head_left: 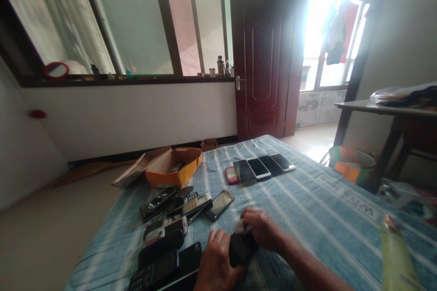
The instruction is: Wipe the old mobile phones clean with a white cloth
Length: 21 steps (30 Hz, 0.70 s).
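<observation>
My left hand (pixel 218 261) is closed around a black phone (pixel 241 251), its details blurred and partly covered by my fingers. My right hand (pixel 262 228) pinches a crumpled white tissue (pixel 239 226) against the phone's upper edge. Left of my hands, several old phones lie in a loose pile, among them a keypad phone with gold keys (pixel 197 204) and a black keypad phone (pixel 155 270). A grey touchscreen phone (pixel 221 204) lies just beyond my left hand.
An open orange box (pixel 180 175) stands at the far left of the striped blue bedspread (pixel 307 218). Beyond my hands, several flat smartphones (pixel 259 168) lie in a row beside a small pink-edged phone (pixel 232 175). A yellowish bottle (pixel 398 259) is at the right.
</observation>
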### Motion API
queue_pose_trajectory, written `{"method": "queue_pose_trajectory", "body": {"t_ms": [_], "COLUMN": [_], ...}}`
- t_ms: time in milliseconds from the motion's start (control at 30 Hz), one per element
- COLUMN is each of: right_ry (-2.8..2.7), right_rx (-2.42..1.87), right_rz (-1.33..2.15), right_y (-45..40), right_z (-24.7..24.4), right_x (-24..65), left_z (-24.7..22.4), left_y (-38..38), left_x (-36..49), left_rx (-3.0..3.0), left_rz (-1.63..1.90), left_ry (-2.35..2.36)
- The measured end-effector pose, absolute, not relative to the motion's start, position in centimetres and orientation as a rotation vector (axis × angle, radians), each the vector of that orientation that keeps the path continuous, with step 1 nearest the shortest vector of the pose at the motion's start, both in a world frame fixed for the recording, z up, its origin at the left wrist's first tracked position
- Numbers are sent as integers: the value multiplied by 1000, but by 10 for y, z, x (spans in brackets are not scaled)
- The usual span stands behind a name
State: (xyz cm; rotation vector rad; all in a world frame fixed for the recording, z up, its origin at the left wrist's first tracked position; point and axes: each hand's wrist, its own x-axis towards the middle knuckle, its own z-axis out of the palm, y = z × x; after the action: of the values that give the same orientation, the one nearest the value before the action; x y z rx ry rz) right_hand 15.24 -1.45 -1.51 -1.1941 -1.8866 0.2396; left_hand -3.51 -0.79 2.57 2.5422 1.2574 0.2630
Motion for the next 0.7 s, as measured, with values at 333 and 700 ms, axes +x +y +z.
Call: {"method": "queue_pose_trajectory", "body": {"t_ms": [333, 700], "right_ry": [-1984, -1859], "right_rx": [-1208, -1704], "right_rz": [199, 182], "right_y": [-24, -15], "right_z": [-4, 0], "right_x": [124, 163], "left_z": [11, 16], "left_y": [-9, -17], "left_x": [-29, -31], "left_rx": [2532, 2596], "left_rz": [444, 535], "left_ry": [1282, 1252]}}
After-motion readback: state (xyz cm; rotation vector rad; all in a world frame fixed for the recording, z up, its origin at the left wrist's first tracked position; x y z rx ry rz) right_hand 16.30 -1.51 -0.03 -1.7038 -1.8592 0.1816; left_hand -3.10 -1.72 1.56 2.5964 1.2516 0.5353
